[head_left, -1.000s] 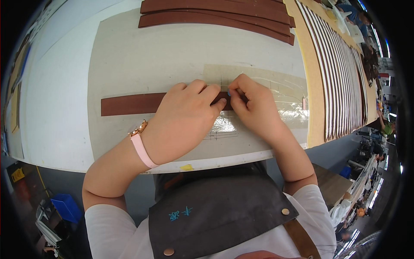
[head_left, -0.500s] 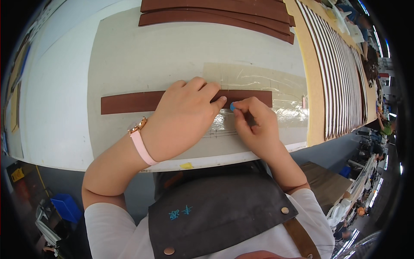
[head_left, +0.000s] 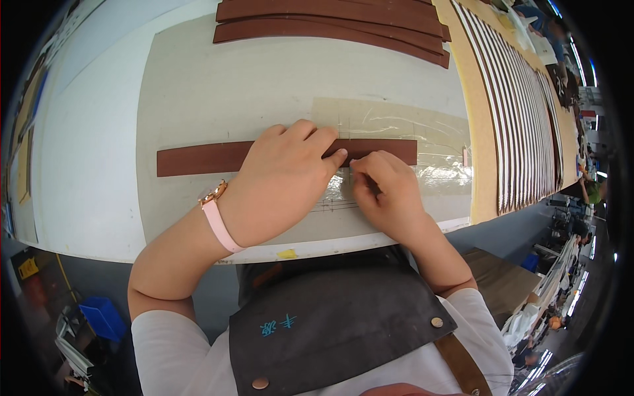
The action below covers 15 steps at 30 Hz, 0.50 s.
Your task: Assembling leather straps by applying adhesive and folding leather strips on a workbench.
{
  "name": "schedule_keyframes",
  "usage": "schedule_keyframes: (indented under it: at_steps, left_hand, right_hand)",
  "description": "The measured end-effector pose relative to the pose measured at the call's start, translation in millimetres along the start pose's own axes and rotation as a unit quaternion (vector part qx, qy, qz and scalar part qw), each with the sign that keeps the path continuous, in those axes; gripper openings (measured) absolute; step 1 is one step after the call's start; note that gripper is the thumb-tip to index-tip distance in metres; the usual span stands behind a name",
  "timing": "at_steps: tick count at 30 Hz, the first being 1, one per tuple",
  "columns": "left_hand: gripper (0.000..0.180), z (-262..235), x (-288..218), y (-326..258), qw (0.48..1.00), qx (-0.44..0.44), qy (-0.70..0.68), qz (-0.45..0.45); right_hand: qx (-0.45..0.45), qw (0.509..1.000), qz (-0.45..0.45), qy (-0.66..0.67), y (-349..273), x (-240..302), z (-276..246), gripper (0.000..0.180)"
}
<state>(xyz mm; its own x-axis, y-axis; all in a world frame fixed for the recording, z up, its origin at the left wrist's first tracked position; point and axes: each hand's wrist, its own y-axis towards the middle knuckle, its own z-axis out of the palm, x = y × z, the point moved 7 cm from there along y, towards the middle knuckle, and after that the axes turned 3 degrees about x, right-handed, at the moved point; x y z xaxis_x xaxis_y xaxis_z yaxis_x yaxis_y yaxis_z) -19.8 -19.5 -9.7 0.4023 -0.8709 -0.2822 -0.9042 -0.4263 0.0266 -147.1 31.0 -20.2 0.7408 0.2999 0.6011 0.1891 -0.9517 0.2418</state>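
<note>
Broadly, a white table carries a grey mat, with a stack of brown strips toward its far side and a sheet of clear film along its right part. Across mat and film lies one flat brown strip, leather by the look of it, right in front of the person. The left hand rests over its middle, palm down, fingers loosely spread; the right hand is curled narrow at the near edge (whether anything sits between its fingertips, one cannot tell). Good work here probably calls for even pressure from the left, so the strip neither slides nor skews, and small, light right-hand movements checked against the thin drawn lines.
</note>
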Motion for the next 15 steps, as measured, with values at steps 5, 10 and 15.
schedule_keyframes:
  at_steps: [5,10,15]
  left_hand:
    - [0.043,-3,0,-1,1.000,-0.016,-0.014,0.005]
    - [0.043,-2,1,0,1.000,-0.017,-0.012,0.005]
    - [0.042,-4,1,0,0.999,-0.025,-0.018,0.008]
  right_hand:
    - [-0.008,0.974,0.150,0.170,-9,-24,-4,0.014]
    - [-0.021,0.976,0.136,0.169,-7,-22,-2,0.014]
    - [0.020,0.989,0.099,0.112,-7,-14,-7,0.009]
